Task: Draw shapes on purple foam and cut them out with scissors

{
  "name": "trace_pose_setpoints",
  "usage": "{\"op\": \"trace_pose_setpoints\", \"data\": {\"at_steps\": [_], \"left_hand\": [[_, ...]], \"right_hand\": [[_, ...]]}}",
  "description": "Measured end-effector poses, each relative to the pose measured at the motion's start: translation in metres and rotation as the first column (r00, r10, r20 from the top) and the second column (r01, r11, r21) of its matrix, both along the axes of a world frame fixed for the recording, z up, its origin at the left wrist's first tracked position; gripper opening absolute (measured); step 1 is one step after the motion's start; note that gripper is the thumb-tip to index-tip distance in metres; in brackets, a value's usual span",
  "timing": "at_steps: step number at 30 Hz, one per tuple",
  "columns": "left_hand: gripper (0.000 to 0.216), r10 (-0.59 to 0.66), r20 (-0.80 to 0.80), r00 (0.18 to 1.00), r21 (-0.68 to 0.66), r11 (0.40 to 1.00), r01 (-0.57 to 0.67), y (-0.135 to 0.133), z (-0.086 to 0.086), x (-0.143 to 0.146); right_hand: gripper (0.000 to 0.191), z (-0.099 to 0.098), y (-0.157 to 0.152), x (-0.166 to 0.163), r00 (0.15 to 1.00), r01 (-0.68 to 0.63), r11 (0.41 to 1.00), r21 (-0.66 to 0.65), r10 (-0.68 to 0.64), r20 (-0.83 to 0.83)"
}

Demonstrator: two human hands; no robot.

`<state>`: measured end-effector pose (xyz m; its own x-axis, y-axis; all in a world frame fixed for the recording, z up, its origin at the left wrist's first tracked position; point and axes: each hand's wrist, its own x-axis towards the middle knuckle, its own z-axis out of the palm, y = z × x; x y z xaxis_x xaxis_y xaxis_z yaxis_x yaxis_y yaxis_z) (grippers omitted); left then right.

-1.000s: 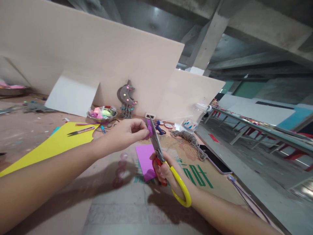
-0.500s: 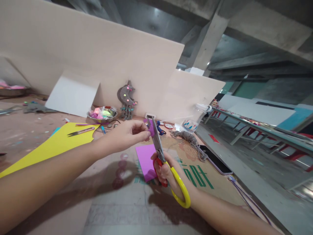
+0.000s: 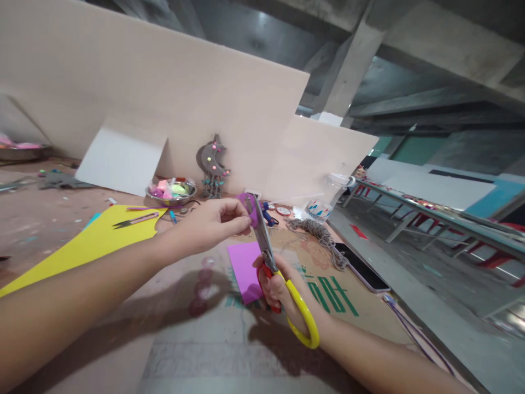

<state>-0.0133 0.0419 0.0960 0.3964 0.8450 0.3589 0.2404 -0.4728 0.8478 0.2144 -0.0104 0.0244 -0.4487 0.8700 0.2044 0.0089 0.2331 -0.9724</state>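
My left hand (image 3: pixel 223 221) pinches a small piece of purple paper (image 3: pixel 254 214) between thumb and fingertips, above the middle of the table. Wrapped round the red and yellow handles of a pair of scissors (image 3: pixel 266 243) is my right hand (image 3: pixel 281 284). The blades point up and away from me, and the purple piece lies at them, close to the left fingertips. Below the scissors a larger purple sheet (image 3: pixel 245 268) rests on the cardboard, partly covered by my right hand.
A yellow sheet (image 3: pixel 94 246) with thread snips (image 3: pixel 135 220) on it lies at left. Behind stand a metal bowl (image 3: pixel 172 200) of colourful clay and a grey moon ornament (image 3: pixel 213 161). Grey yarn (image 3: pixel 320 238), a phone (image 3: pixel 363 268) and a plastic bucket (image 3: pixel 328 200) are at right.
The purple piece has turned a little at the blades, and more of it shows to their left. Both hands stay almost in place.
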Motion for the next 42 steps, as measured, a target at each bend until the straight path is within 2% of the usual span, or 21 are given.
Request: {"op": "trace_pose_setpoints", "data": {"at_steps": [22, 42], "left_hand": [[0.025, 0.013, 0.042, 0.999, -0.029, 1.000, -0.011, -0.004, 0.010, 0.000], [0.030, 0.033, -0.002, 0.999, 0.009, 0.999, -0.033, -0.002, 0.009, -0.002]], "right_hand": [[0.060, 0.002, 0.000, -0.001, 1.000, -0.008, 1.000, 0.012, 0.008, 0.025], [0.060, 0.000, 0.002, 0.001, 0.998, -0.009, 1.000, 0.027, 0.007, 0.060]]}}
